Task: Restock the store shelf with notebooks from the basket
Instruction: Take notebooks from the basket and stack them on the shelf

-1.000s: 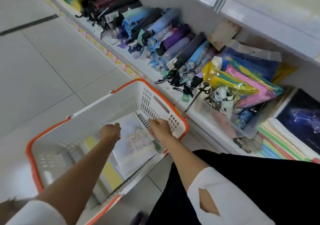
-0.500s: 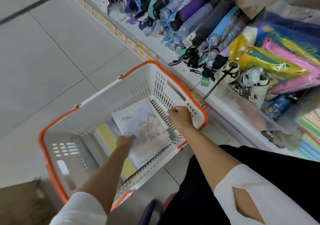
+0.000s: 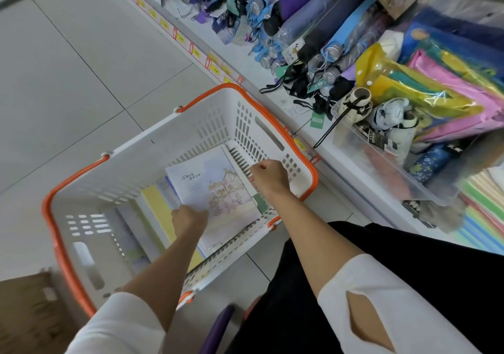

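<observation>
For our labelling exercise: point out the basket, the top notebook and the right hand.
basket [image 3: 169,146], head view, white far wall.
top notebook [image 3: 210,190], head view, printed cover.
right hand [image 3: 268,176], head view, back of hand.

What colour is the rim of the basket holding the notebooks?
Orange rim on a white basket; the head view shows it clearly.

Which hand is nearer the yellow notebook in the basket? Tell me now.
Left. The left hand sits right beside the yellow notebook, at the illustrated notebook's near-left edge. The right hand is at that notebook's opposite edge, by the basket's shelf-side wall, farther away.
</observation>
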